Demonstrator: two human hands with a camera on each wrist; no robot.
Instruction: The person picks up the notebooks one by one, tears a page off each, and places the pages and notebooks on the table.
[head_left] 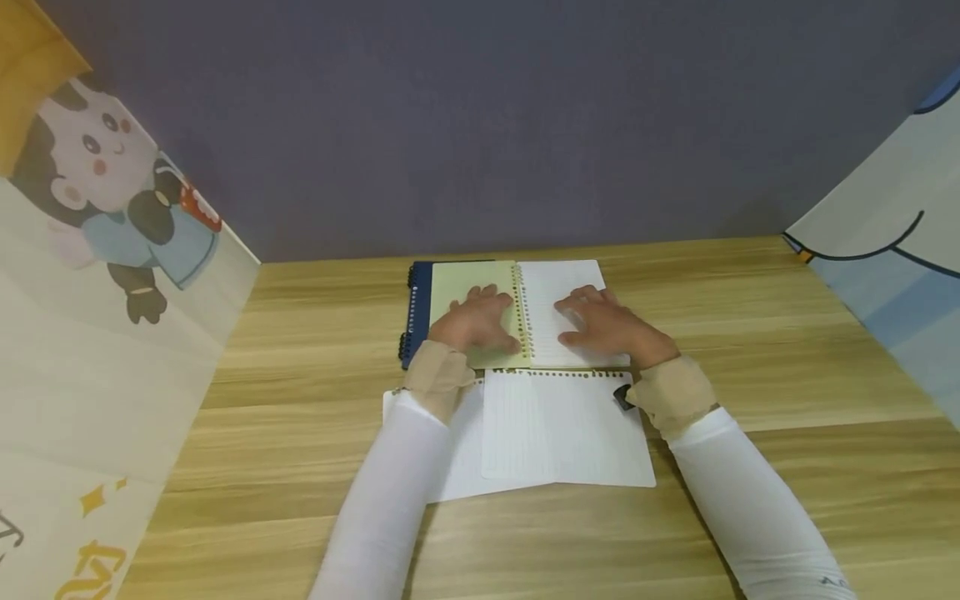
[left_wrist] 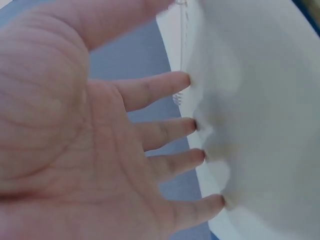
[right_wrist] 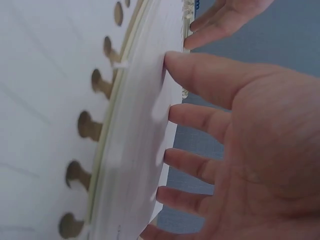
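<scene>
My left hand (head_left: 480,321) rests its spread fingertips on a pale yellow sheet (head_left: 453,283), which lies over a navy notebook cover (head_left: 420,304) with black rings at its left edge. In the left wrist view the fingers (left_wrist: 165,134) are extended, tips touching the pale surface (left_wrist: 270,125). My right hand (head_left: 603,321) lies over a white lined page (head_left: 555,275) with punched holes down its left side. The right wrist view shows its thumb and fingertips (right_wrist: 175,114) against the white paper (right_wrist: 142,125). Neither hand grips anything.
Two loose lined sheets lie nearer me: the upper one (head_left: 570,433) has holes along its top and overlaps the lower (head_left: 465,467). A small black piece (head_left: 623,397) shows beside the right wrist. The wooden table (head_left: 315,400) meets a dark grey panel (head_left: 480,125) behind.
</scene>
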